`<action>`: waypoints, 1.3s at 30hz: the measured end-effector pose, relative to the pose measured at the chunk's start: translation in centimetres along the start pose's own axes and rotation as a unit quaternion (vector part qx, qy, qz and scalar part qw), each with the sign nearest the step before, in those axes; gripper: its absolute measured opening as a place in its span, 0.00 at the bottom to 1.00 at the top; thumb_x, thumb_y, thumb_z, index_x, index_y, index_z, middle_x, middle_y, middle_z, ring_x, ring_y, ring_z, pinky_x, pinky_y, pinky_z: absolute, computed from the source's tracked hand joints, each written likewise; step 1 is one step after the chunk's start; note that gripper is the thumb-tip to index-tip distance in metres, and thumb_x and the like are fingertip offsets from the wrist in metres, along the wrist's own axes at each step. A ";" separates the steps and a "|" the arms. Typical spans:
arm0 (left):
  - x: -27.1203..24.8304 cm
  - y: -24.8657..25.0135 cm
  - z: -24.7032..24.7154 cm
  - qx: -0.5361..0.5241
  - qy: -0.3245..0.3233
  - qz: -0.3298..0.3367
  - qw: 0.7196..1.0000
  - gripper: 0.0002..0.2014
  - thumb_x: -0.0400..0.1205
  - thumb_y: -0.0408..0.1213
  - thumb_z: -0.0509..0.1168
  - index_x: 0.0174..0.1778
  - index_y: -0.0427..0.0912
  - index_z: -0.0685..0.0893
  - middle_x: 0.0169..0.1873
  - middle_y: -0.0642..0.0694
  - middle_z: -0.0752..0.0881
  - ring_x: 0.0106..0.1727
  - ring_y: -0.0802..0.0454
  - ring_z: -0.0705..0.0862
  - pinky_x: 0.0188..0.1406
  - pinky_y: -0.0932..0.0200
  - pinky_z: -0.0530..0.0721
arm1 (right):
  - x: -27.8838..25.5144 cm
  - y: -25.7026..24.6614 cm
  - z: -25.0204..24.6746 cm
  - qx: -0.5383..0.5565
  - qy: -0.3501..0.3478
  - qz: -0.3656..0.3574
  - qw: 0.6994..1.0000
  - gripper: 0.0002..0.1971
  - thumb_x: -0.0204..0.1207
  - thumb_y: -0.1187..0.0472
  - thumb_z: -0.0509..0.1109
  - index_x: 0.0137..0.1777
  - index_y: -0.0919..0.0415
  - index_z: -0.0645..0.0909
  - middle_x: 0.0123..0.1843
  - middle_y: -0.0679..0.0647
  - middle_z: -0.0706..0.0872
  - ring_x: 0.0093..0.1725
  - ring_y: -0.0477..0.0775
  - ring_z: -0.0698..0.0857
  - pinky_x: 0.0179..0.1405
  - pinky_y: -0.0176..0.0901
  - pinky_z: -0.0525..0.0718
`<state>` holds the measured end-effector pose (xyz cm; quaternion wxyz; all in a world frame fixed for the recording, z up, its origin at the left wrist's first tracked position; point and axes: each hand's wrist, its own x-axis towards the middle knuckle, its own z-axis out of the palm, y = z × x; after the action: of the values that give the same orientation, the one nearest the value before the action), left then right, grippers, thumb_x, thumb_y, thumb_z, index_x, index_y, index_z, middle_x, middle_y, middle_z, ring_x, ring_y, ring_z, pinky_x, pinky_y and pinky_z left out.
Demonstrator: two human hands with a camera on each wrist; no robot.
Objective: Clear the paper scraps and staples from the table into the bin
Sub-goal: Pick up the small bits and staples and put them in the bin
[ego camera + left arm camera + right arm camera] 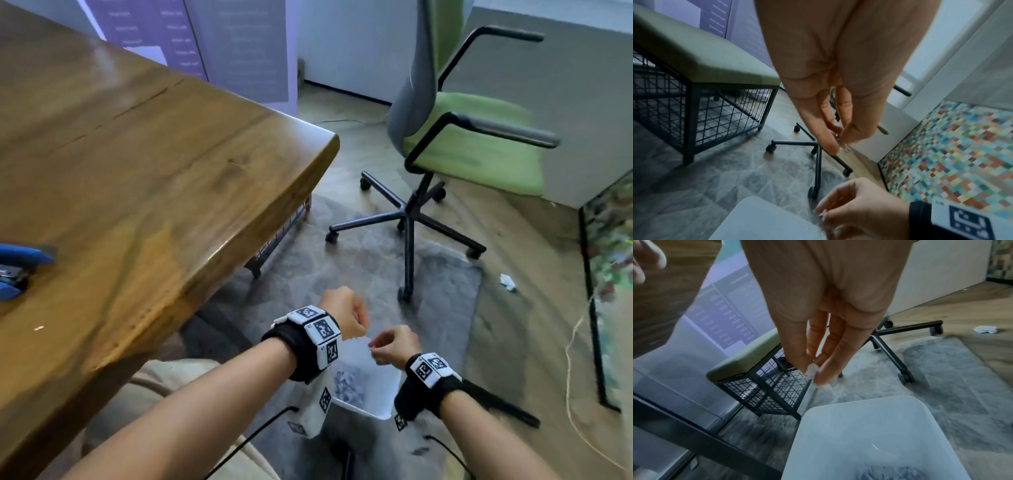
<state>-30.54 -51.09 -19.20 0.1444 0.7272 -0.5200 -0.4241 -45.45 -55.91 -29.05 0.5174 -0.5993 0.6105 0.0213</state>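
Both hands hover over the white bin (383,401) on the floor rug. My left hand (360,320) pinches a few small shiny staples (840,142) between thumb and fingertips. My right hand (375,346) pinches a small white paper scrap (811,371) just above the bin's far rim (859,402). Torn paper scraps (349,385) lie at the bottom of the bin, and a lone staple (875,447) shows on its inner wall. On the wooden table (137,171) one tiny pale scrap (38,328) lies near the front edge.
A blue stapler (17,270) lies at the table's left edge. A green office chair (472,144) on castors stands beyond the bin, a wire-frame stool (760,382) to its left. A crumpled paper (508,282) lies on the floor at right, beside a framed mosaic (609,257).
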 end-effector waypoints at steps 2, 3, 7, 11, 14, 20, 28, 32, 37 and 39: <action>1.1 -0.6 1.4 0.008 -0.019 -0.013 1.000 0.11 0.73 0.23 0.65 0.46 0.37 0.89 0.34 0.45 0.88 0.32 0.54 0.80 0.31 0.68 0.78 | 0.7 0.7 0.0 -0.003 0.011 0.006 1.000 0.12 0.64 0.75 0.73 0.26 0.59 0.82 0.16 0.46 0.81 0.15 0.40 0.79 0.28 0.35 0.86; 1.5 -0.8 2.1 0.010 -0.027 -0.020 0.999 0.12 0.74 0.22 0.65 0.47 0.38 0.89 0.40 0.42 0.89 0.36 0.53 0.81 0.36 0.65 0.78 | 1.0 1.0 -0.1 0.000 0.013 0.007 1.000 0.12 0.64 0.75 0.73 0.27 0.59 0.82 0.20 0.49 0.83 0.18 0.42 0.80 0.32 0.39 0.88; 2.7 -1.5 4.0 -0.015 -0.036 -0.043 0.998 0.13 0.77 0.21 0.62 0.50 0.36 0.88 0.49 0.38 0.90 0.39 0.51 0.81 0.35 0.65 0.79 | 2.0 2.6 -0.3 0.022 0.020 0.025 0.999 0.10 0.65 0.75 0.75 0.29 0.60 0.84 0.29 0.57 0.86 0.27 0.51 0.85 0.43 0.48 0.91; 3.1 -2.3 4.6 -0.011 -0.053 -0.053 0.997 0.13 0.76 0.20 0.63 0.52 0.34 0.88 0.49 0.35 0.90 0.39 0.52 0.82 0.42 0.64 0.80 | 3.0 4.2 0.5 0.005 0.009 0.032 0.999 0.12 0.66 0.73 0.73 0.29 0.55 0.85 0.31 0.56 0.88 0.32 0.53 0.86 0.48 0.53 0.90; 3.5 -2.8 4.6 -0.014 -0.037 -0.068 0.997 0.13 0.76 0.19 0.62 0.50 0.33 0.88 0.47 0.35 0.91 0.38 0.51 0.83 0.45 0.60 0.85 | 3.5 4.7 1.0 0.008 0.014 0.028 0.999 0.12 0.69 0.75 0.66 0.36 0.61 0.89 0.35 0.59 0.89 0.34 0.55 0.86 0.50 0.55 0.90; 3.8 -3.6 4.0 -0.008 -0.043 -0.079 0.996 0.12 0.74 0.19 0.65 0.47 0.34 0.90 0.45 0.35 0.91 0.36 0.51 0.84 0.42 0.63 0.84 | 3.6 4.8 1.1 -0.012 0.044 0.016 0.999 0.14 0.70 0.77 0.66 0.41 0.61 0.90 0.40 0.55 0.90 0.43 0.52 0.89 0.47 0.42 0.87; 3.4 -3.8 3.8 0.012 -0.031 -0.093 0.995 0.12 0.76 0.43 0.72 0.37 0.35 0.87 0.37 0.40 0.92 0.20 0.60 0.78 0.25 0.68 0.79 | 3.5 4.8 1.0 0.016 0.043 0.025 0.999 0.08 0.71 0.62 0.76 0.32 0.59 0.82 0.27 0.56 0.88 0.23 0.51 0.86 0.25 0.39 0.84; 3.0 -3.8 3.4 0.032 -0.020 -0.100 0.994 0.10 0.82 0.38 0.64 0.53 0.37 0.86 0.45 0.37 0.91 0.36 0.47 0.88 0.37 0.60 0.84 | 3.6 4.5 1.0 -0.034 -0.027 0.009 0.999 0.10 0.79 0.69 0.61 0.50 0.64 0.85 0.39 0.56 0.90 0.31 0.52 0.87 0.45 0.47 0.87; 2.2 -3.9 2.3 0.019 -0.003 -0.111 0.994 0.22 0.77 0.24 0.60 0.66 0.45 0.78 0.56 0.38 0.85 0.52 0.38 0.87 0.51 0.50 0.87 | 2.4 3.2 0.2 -0.122 -0.090 -0.037 0.988 0.17 0.72 0.73 0.67 0.57 0.61 0.86 0.53 0.57 0.88 0.52 0.51 0.86 0.49 0.39 0.81; 1.6 -4.1 1.6 0.024 -0.018 -0.099 0.995 0.23 0.76 0.23 0.61 0.65 0.46 0.79 0.59 0.40 0.83 0.56 0.41 0.86 0.52 0.54 0.86 | 1.6 1.8 0.1 -0.128 -0.098 -0.060 0.985 0.14 0.71 0.72 0.69 0.56 0.62 0.86 0.53 0.60 0.89 0.48 0.51 0.86 0.48 0.37 0.81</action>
<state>-29.05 -50.40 -23.57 0.0744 0.7706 -0.4581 -0.4369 -46.39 -56.51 -31.25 0.4941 -0.6912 0.5121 0.1261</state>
